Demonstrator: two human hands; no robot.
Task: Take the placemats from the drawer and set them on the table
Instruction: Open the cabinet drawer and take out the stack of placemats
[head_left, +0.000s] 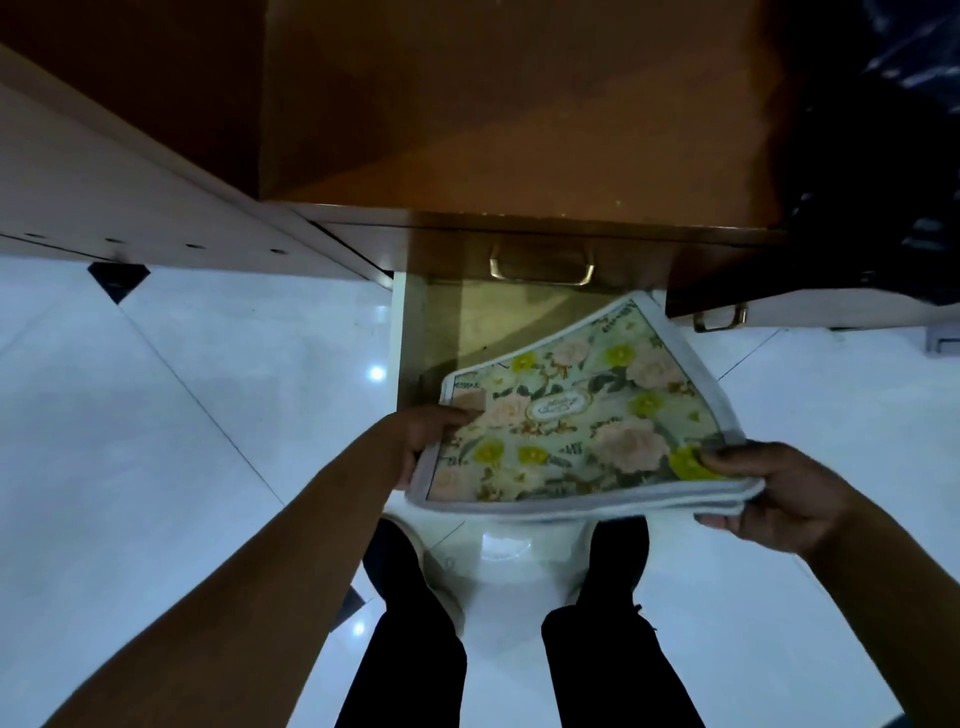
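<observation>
Bottom of the frame is just the person's legs in black trousers (415, 654) standing on a shiny white tile floor (208, 395). Both forearms reach up toward the middle. The left hand (431, 436) grips the left edge of a stack of placemats (571, 431), thumb lying on top and fingers tucked under where you can't see them. The right hand (769, 493) pinches the lower right corner, thumb pressed on the print, fingers curled underneath. The mats are a floral pattern with grey trim, and you can count a few layers at that right corner. The stack sits centre-right in the frame, held up at a tilt over the open drawer (402, 338), with its far corner poking past the drawer's right side. Part of the drawer's yellowish bottom shows at the left. Just above that is a brass handle (540, 270) on the cabinet front, another one (719, 318) off to the right, and the brown worktop (519, 104) fills the top.
</observation>
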